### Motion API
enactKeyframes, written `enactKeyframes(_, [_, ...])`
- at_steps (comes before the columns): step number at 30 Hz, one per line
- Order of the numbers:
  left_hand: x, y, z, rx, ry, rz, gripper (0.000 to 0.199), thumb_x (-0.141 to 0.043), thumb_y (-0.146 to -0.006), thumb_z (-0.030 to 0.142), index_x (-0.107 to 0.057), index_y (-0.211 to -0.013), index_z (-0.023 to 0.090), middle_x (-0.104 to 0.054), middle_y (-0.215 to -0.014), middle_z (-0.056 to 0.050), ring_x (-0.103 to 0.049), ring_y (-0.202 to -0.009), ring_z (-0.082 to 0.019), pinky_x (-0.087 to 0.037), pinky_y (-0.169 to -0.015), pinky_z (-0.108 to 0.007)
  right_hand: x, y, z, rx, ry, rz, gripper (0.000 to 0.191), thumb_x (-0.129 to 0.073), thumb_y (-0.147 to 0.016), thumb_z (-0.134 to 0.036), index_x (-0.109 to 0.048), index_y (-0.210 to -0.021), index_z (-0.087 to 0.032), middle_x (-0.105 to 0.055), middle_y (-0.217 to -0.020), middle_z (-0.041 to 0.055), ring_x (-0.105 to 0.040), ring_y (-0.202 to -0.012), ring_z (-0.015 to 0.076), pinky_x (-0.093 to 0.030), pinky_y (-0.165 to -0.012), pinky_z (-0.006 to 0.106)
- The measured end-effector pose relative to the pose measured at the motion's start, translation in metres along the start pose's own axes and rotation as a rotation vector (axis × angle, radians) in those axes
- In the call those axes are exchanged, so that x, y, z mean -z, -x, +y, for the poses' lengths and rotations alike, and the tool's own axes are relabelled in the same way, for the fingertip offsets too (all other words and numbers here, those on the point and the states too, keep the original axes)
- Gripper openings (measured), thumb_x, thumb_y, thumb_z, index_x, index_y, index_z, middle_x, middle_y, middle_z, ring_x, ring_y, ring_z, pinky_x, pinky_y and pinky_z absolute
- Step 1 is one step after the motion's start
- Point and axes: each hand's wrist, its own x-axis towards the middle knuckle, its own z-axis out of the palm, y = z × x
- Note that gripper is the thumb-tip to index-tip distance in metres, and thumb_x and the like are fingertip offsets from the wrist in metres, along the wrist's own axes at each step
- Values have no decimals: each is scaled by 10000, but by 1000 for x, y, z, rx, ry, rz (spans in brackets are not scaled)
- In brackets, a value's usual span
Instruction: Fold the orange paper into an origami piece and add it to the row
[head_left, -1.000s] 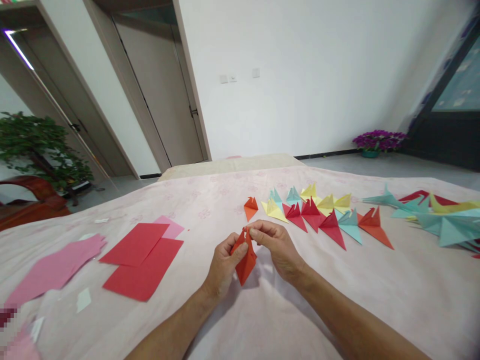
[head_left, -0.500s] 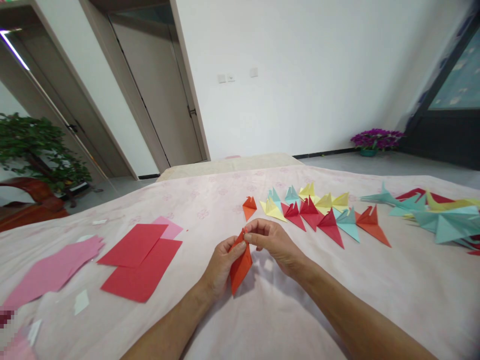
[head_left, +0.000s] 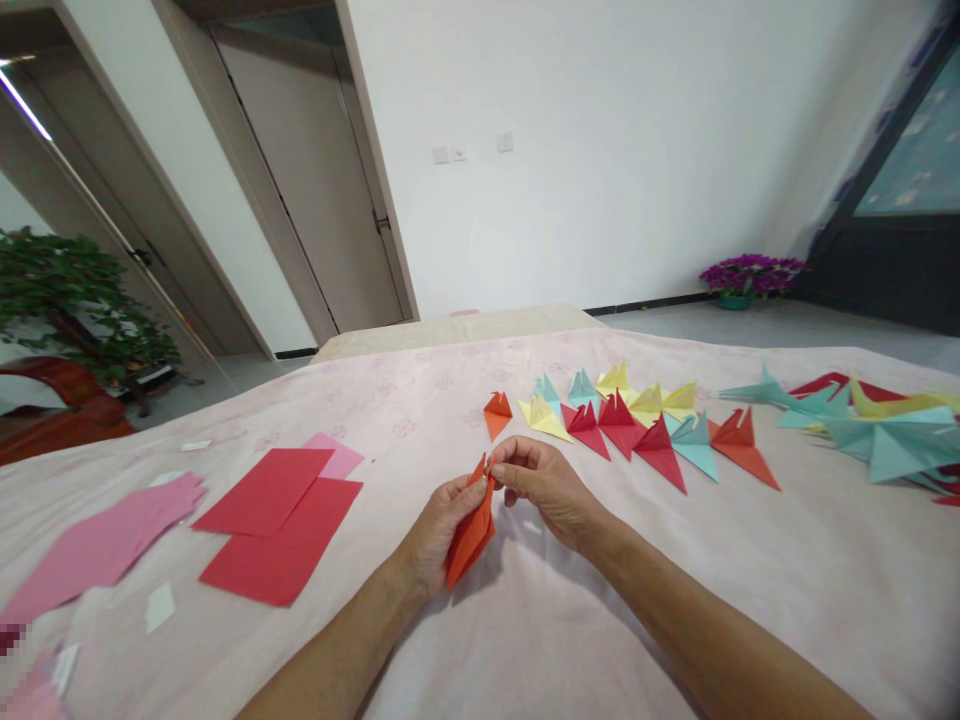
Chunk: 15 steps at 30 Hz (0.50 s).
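An orange folded paper piece [head_left: 471,540] is held between my two hands above the cloth, its wide pointed end hanging down toward me. My left hand [head_left: 439,530] grips its body along the left side. The thumb and fingers of my right hand [head_left: 544,488] pinch a thin tip at its top. Just beyond my hands stands a small orange paper crane [head_left: 497,412]. To the right are rows of folded cranes, among them a red one [head_left: 660,450], a light blue one [head_left: 696,442] and an orange-red one [head_left: 742,445].
Red paper sheets [head_left: 277,540] and pink sheets [head_left: 105,530] lie on the left of the patterned cloth [head_left: 585,640]. Larger light blue, yellow and red folded papers [head_left: 892,440] pile up at the far right. White scraps [head_left: 160,606] lie at the left.
The orange piece has turned, its lower point swinging left, and it shows more edge-on. My left hand has tilted with it; my right fingers remain at the tip.
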Motion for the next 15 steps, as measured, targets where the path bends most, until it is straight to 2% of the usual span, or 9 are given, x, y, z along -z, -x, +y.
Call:
enactKeyframes(5, [4, -1, 1, 30, -21, -20, 404, -800, -700, 464, -669, -896, 137, -527, -584, 45, -416, -469, -51, -290, -471, -179, -5, 0, -1, 58, 19, 60, 215, -758, -681, -302, -598, -755, -178, -622, -662, -21, -568, -593, 106, -455, -490, 203])
enactKeyframes(11, [6, -2, 2, 10, -122, -15, 486, -801, -679, 502, -667, -941, 117, -505, -573, 46, -376, -459, -46, -255, -460, -180, -3, 1, 1, 52, -7, 42, 265, -774, -684, -345, -585, -756, -174, -625, -635, -19, -582, -570, 114, -507, -466, 219])
enactKeyframes(15, [5, -1, 0, -67, -188, 78, 410, -811, -676, 460, -639, -849, 131, -533, -602, 39, -408, -486, -53, -283, -477, -180, 1, 0, 5, 0, -61, 76, 316, -748, -734, -435, -603, -805, -163, -637, -682, 3, -593, -590, 115, -517, -461, 211])
